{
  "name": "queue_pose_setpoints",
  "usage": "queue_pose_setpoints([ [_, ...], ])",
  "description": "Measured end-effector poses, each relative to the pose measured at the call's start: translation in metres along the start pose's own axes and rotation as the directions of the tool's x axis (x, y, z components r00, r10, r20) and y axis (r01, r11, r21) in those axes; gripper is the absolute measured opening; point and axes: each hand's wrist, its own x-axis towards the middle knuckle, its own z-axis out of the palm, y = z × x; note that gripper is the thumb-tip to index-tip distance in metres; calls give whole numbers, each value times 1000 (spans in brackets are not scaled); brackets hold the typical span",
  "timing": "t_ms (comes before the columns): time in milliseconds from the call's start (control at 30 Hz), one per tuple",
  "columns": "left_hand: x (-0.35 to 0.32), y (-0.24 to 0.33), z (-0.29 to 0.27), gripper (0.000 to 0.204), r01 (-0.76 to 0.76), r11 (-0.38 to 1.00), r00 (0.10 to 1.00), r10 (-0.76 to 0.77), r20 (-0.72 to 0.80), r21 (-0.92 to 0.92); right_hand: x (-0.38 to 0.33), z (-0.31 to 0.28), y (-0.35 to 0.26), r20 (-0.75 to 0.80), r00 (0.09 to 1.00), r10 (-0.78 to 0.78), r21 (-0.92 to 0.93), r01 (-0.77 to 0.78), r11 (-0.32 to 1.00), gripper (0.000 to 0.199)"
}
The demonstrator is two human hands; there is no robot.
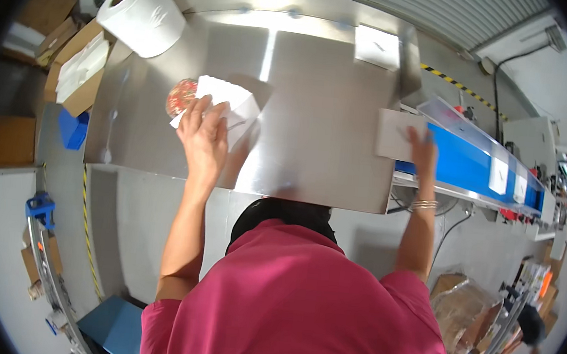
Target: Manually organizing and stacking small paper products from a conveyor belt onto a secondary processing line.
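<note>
On the left part of the steel table, my left hand (205,130) has its fingers bent over a small bunch of white packets (236,99) and grips them; its thumb is hidden. A red, speckled round thing (182,97) lies against the packets' left side, partly covered; its kind is unclear. Over at the table's right edge, my right hand (423,153) is smeared by motion above a flat white packet (393,134). That packet lies across the gap between the table and the blue conveyor belt (464,152). Whether the right fingers grip it does not show.
More white packets (498,174) lie on the belt, beside a clear guard (460,122). A white piece (378,48) rests at the table's (329,113) far right corner. A big white paper roll (145,20) stands far left, near an open carton (80,68) and a blue bin (72,130).
</note>
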Motion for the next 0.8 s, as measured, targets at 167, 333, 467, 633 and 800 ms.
queue_pose_setpoints([
  [167,-2,4,0,30,6,1000,1000,-6,8,-15,21,-76,-64,-182,943,280,-177,-311,934,65],
  [333,1,6,0,29,-21,999,1000,21,9,-49,44,-21,-194,184,951,-248,621,84,780,58],
  [467,2,5,1,26,-50,998,998,52,35,-40,58,-26,-321,282,749,-599,900,8,435,53],
  [633,6,6,-4,21,-56,997,998,58,31,-43,72,-17,-351,349,675,-650,843,77,533,46],
  [800,6,-4,-3,22,-5,999,1000,5,-2,-38,50,0,-307,395,765,-508,919,-335,210,40],
])
